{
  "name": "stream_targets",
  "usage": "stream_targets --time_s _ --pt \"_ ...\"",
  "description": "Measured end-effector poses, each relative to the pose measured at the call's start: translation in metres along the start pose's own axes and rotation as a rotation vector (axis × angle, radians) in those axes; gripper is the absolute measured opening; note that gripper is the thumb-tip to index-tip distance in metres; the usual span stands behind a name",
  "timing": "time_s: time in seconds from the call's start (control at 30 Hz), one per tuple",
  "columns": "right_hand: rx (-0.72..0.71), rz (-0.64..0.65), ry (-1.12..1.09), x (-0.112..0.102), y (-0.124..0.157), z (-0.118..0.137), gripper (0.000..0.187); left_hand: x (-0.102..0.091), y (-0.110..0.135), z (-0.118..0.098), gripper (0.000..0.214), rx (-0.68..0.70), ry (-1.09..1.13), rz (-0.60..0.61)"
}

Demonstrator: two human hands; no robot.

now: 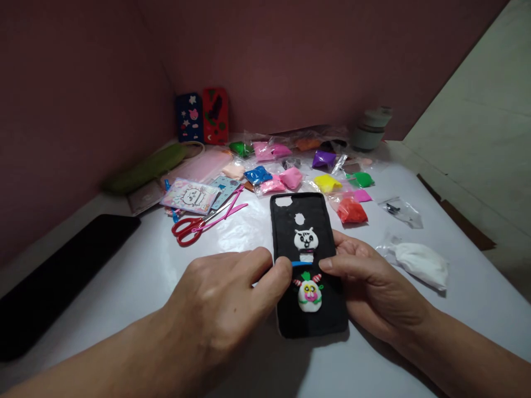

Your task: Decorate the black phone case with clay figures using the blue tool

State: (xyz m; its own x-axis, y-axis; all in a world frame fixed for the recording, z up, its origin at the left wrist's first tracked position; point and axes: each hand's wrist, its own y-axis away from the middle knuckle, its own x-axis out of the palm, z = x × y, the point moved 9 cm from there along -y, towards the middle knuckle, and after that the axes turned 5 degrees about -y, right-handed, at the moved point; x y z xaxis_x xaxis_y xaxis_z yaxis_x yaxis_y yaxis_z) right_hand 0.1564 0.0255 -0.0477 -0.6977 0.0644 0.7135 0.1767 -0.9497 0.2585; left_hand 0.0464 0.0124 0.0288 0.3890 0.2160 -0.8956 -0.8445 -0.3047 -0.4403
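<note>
Bags [291, 178] upper centre hold coloured clay. Left hand [224, 298] half-curled, thumb on blue strip [302, 263]; right hand [373, 287] pinches black phone case [286, 224] edge.

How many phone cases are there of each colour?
Black phone case, held between the left hand and the right hand: 1
Blue phone case, standing at the wall: 1
Red phone case, standing beside it: 1
Total: 3
</note>
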Motion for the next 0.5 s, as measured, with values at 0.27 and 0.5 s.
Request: stream_targets --time_s 0.27,0.5 --pt "-0.004 0.005 0.006 0.0004 0.0 -0.0001 0.029 -0.0022 -0.0015 -0.0016 0.026 0.018 -0.004 -0.023" --pt "-0.008 0.005 0.004 -0.0004 0.0 0.0001 0.027 -0.0022 -0.0003 -0.0021 0.026 0.036 0.018 -0.042"
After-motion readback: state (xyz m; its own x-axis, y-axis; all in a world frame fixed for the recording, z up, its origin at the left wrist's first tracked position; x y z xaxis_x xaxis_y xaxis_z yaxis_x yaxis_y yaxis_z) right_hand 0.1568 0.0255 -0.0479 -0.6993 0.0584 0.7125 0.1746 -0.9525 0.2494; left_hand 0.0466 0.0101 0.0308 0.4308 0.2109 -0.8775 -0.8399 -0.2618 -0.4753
